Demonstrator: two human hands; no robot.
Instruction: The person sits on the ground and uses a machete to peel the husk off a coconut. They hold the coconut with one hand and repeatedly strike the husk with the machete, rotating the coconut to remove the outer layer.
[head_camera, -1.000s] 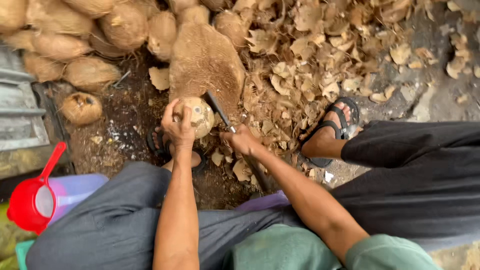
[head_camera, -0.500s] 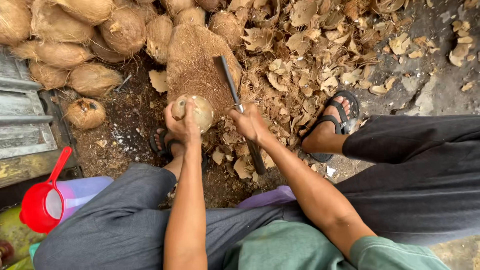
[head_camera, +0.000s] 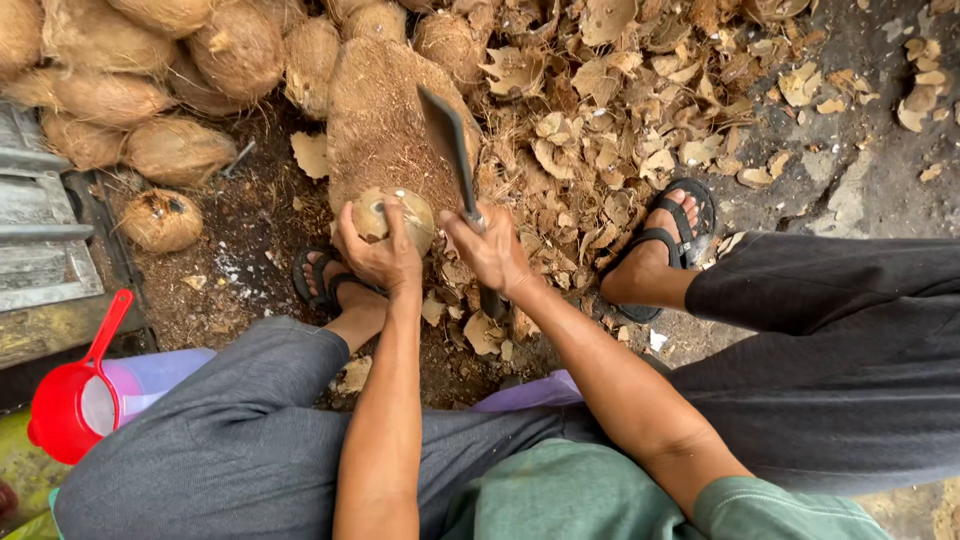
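- Left hand wrapped around a part-husked coconut, fingers curled tight over its top and near side, holding it against the big husk-covered block.
- Right hand fisted around the handle of a machete; blade raised, pointing away from the person, just right of the coconut and above the block.
- Coconut sits at the near end of the block, between the person's knees, just beyond the left sandal.
- Right foot in a black sandal planted out to the right on the dark ground.
- Heap of unhusked coconuts top left; one loose coconut lies apart on the dirt, left of the block.
- Husk chips and shell scraps scattered thick across the top right.
- Red plastic scoop resting in a pale tub at lower left, beside the left knee.
- Grey metal tray edge at far left.
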